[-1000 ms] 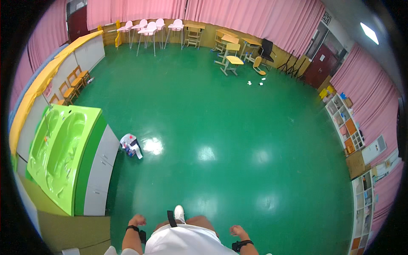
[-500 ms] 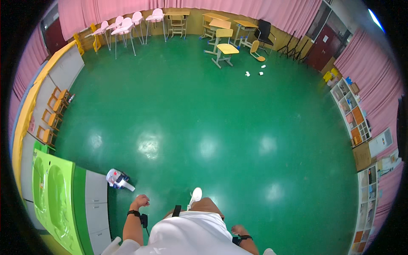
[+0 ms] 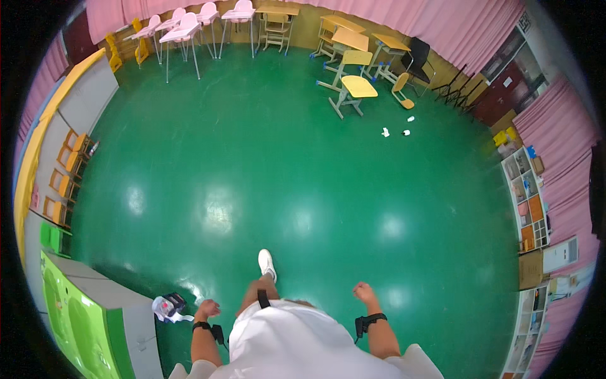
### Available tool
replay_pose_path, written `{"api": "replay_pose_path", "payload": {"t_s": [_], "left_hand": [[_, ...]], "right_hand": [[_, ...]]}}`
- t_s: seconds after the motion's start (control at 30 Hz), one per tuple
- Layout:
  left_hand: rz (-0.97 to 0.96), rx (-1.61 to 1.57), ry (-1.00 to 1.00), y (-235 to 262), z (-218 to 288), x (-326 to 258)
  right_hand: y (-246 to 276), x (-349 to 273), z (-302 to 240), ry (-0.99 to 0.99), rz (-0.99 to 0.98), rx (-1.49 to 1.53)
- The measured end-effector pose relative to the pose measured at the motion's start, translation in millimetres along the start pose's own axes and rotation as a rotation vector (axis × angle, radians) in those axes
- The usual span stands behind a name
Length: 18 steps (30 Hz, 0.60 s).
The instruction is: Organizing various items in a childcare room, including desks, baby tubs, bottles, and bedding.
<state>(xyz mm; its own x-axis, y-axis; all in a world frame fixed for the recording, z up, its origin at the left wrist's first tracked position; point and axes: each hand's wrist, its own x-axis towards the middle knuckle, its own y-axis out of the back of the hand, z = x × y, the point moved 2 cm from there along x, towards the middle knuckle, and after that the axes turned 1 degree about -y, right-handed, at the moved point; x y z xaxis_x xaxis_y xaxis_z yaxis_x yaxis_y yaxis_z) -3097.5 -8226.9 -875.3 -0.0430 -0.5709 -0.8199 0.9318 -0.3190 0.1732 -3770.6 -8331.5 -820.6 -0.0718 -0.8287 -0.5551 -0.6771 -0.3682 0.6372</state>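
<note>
My left hand [image 3: 207, 309] hangs at my left side, its fingers loosely curled in with nothing in them. It is nearest to a whitish bundle with dark and red parts [image 3: 169, 307] on the floor beside the green-topped sink unit [image 3: 82, 316]; the bundle's kind is hard to make out. My right hand [image 3: 363, 292] is held forward over the green floor, its fingers also curled and empty, touching nothing. Both wrists carry black straps with a small device. One white shoe [image 3: 267, 264] shows ahead of me.
Yellow chair-desks [image 3: 358, 86] and desks stand at the far right, with several pink high chairs [image 3: 183, 31] far left. Three small white objects [image 3: 406, 132] lie on the floor. Wooden chairs [image 3: 60, 183] line the left wall; shelves [image 3: 527, 202] run along the right.
I have stepped forward and the view has turned slightly left. My right hand has swung forward, and my left hand has dropped back a little. The white shoe is now farther out ahead.
</note>
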Motion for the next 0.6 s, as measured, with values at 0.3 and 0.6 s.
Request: {"api": "replay_pose_path", "payload": {"t_s": [0.3,0.6], "left_hand": [[0.056,0.002,-0.004,139.0,307.6,192.6],[0.075,0.041,-0.016,234.6,553.7,387.3]], "right_hand": [[18.3,169.4,-125.1,-0.255,-0.242,0.217],[75.6,416.5,-127.6,-0.696,-0.491,0.677]]}}
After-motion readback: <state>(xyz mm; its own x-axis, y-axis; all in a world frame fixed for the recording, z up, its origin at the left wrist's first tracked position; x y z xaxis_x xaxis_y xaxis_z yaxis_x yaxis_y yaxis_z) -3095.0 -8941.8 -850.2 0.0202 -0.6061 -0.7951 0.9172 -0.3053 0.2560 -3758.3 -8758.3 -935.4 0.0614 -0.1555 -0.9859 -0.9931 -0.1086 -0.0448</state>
